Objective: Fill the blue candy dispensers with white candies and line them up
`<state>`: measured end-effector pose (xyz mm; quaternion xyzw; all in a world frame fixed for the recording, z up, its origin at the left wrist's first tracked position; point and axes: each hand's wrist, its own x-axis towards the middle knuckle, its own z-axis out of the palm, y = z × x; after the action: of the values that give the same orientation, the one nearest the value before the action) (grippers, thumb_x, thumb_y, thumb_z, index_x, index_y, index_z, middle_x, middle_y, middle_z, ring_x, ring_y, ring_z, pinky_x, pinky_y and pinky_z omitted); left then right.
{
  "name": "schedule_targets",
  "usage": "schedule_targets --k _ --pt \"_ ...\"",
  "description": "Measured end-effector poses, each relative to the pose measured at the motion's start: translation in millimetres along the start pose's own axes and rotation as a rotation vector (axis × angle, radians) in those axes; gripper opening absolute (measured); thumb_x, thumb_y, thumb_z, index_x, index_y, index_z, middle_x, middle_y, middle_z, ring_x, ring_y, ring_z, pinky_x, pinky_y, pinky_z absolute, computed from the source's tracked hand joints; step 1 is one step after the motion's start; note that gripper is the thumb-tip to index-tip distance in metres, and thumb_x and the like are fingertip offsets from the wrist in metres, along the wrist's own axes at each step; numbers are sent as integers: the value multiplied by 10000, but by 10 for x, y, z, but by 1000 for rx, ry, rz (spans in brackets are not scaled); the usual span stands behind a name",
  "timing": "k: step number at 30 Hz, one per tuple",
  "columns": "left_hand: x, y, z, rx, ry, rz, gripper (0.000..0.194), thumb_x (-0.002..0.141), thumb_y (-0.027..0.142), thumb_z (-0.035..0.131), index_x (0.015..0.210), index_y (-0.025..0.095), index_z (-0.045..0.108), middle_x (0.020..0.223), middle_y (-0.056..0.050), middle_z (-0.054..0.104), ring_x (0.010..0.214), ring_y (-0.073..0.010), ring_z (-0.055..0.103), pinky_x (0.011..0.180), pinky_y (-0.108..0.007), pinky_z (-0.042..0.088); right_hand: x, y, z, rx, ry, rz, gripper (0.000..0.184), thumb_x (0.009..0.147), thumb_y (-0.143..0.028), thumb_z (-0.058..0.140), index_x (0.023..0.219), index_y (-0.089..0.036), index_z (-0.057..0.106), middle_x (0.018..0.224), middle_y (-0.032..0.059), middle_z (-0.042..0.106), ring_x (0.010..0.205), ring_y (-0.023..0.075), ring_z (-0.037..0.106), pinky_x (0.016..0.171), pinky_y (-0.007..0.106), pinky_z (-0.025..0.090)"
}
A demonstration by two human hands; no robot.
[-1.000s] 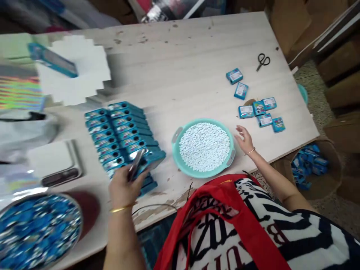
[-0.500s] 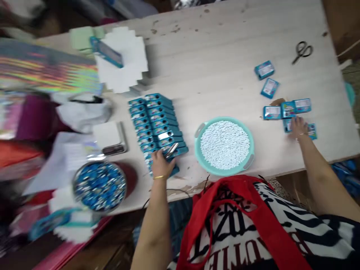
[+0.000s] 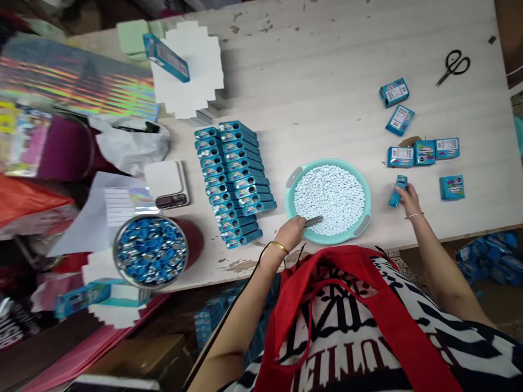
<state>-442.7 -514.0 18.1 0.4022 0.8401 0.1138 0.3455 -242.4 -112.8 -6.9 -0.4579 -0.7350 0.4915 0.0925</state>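
Observation:
My left hand (image 3: 292, 233) is closed around a small metal scoop (image 3: 314, 221), whose end reaches over the white pellets (image 3: 330, 198) in a mint-green basin (image 3: 294, 209). To the right of the basin, my right hand (image 3: 411, 200) grips a small blue box (image 3: 397, 191) between thumb and fingers, standing it on the table. Other blue boxes (image 3: 424, 152) lie above that hand, and a single blue box (image 3: 452, 187) lies to its right. Left of the basin, two columns of blue boxes (image 3: 245, 169) lie side by side with round holes in their ends.
Black scissors (image 3: 453, 66) rest at the upper right. A metal pot (image 3: 184, 247) of blue-and-silver packets and a white scale (image 3: 165, 179) stand on the left. Behind the scale is a plastic bag (image 3: 131, 147). White notched cards (image 3: 196, 71) are stacked farther back, with a blue box on top.
My left hand has moved right with the scoop, from the columns of boxes to the basin. My right hand has shifted left, bringing a small blue box away from the others.

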Motion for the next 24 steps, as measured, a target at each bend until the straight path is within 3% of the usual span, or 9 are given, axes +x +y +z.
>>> schedule_targets --k 3,6,9,12,15,18,24 --pt "231 263 242 -28 -7 -36 202 906 137 481 1040 163 630 1019 -122 631 949 -232 614 885 -367 504 -356 -207 -11 581 -129 197 783 724 -867 469 1204 -258 573 1132 88 702 1027 291 699 828 499 599" --pt "589 616 498 -102 28 19 228 916 136 481 1109 162 601 1089 -120 619 1044 -227 601 959 -369 487 -662 -398 0 1013 -253 333 745 674 -820 634 1170 -265 600 1116 78 739 1060 314 714 891 556 591" --pt "889 883 664 -150 72 44 304 897 72 446 1172 124 563 1179 -161 593 1119 -236 579 1005 -379 467 -835 -509 77 1036 -248 364 600 675 -674 753 1081 -252 619 985 53 771 1021 318 735 924 563 590" --pt "981 928 655 -205 105 68 304 895 85 464 1187 107 547 1185 -170 591 1111 -236 584 1000 -371 470 -902 -551 163 936 -222 353 503 683 -540 803 1043 -243 618 917 37 770 975 305 744 939 546 588" --pt "879 790 460 -254 125 115 265 937 196 497 1194 145 543 1159 -129 609 1051 -216 605 966 -356 488 -939 -581 202 716 -114 242 485 668 -473 839 1031 -245 613 970 19 757 910 253 735 919 495 596" --pt "666 625 117 -283 166 217 261 966 277 489 1199 173 541 1118 -100 615 1018 -204 609 934 -346 495 -973 -658 210 374 -58 -13 487 689 -472 833 1057 -242 612 999 9 730 911 220 701 909 427 587" --pt "187 604 -713 -195 205 391 275 994 347 463 1196 180 546 1037 -80 625 979 -196 609 895 -330 499 -952 -875 344 -78 -183 -535 368 882 -406 666 1210 -256 592 1177 80 679 1083 269 657 967 442 552"
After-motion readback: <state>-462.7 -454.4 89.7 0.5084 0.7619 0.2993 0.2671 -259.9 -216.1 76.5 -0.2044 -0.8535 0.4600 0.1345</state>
